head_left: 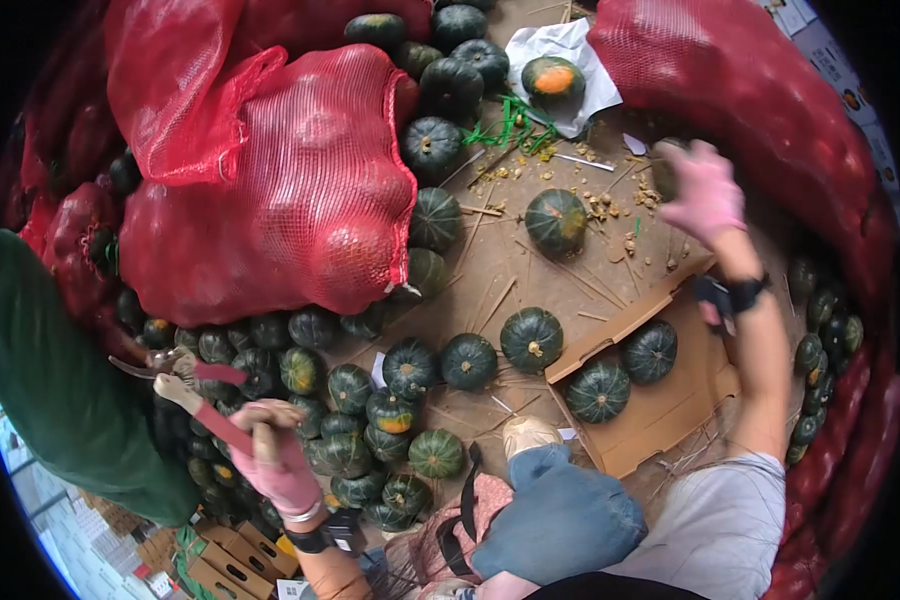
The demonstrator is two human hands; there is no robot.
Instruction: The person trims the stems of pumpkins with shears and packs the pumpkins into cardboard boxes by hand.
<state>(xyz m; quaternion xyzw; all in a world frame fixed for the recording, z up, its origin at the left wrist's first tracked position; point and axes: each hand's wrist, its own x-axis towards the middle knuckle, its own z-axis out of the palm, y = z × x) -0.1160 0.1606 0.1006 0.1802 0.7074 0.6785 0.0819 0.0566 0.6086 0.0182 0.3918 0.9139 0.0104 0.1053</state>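
Observation:
My left hand, in a pink glove, is wrapped round one handle of a pair of pruning shears. The shears' pink handles stand apart and their blades point left. My right hand, also gloved in pink, reaches forward with its fingers curved round a dark green pumpkin, partly hidden by the hand. Below that arm lies a shallow cardboard box holding two green pumpkins. Another pumpkin sits on the floor left of my right hand.
Large red mesh sacks rise at the left and along the right. Many green pumpkins crowd the floor at lower left. An orange-patched pumpkin rests on white paper. Straw and yellow crumbs litter the floor.

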